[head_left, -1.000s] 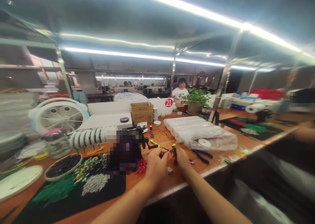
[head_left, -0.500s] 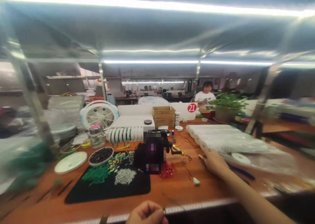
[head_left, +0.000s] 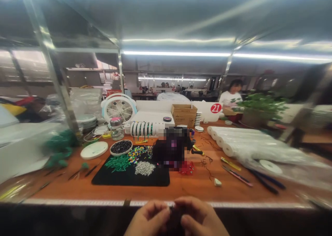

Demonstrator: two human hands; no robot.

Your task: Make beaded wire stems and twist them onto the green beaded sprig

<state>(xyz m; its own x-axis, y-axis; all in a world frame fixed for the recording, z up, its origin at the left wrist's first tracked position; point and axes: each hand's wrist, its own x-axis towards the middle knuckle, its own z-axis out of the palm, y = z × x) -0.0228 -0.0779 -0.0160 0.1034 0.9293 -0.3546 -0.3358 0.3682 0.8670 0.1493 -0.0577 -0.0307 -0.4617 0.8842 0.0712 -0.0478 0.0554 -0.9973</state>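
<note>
My left hand [head_left: 152, 218] and my right hand [head_left: 200, 215] are close together in front of the table's near edge, fingertips almost meeting. Both are closed in a pinch; something tiny and dark shows between them, too small to name. Beyond them on a black mat [head_left: 116, 180] lie a heap of silver pieces [head_left: 145, 168], green strips [head_left: 118, 163] and multicoloured beads [head_left: 136, 154]. To the right of my hands, a yellow cutter [head_left: 230, 163], a slim pink-and-dark tool [head_left: 237, 176] and dark-blue-handled pliers [head_left: 268, 180] rest on the wood.
A bowl of black pieces [head_left: 121, 147], a white lid [head_left: 94, 150], a glass jar [head_left: 117, 129], a row of white spools [head_left: 147, 129] and a fan [head_left: 119, 109] stand left. Plastic-wrapped white rolls [head_left: 241, 141] lie right. A person [head_left: 230, 96] sits beyond, near a plant [head_left: 259, 106].
My right hand has come back from the tools at the right to meet my left hand. The yellow cutter now lies uncovered there. The view has shifted left and down.
</note>
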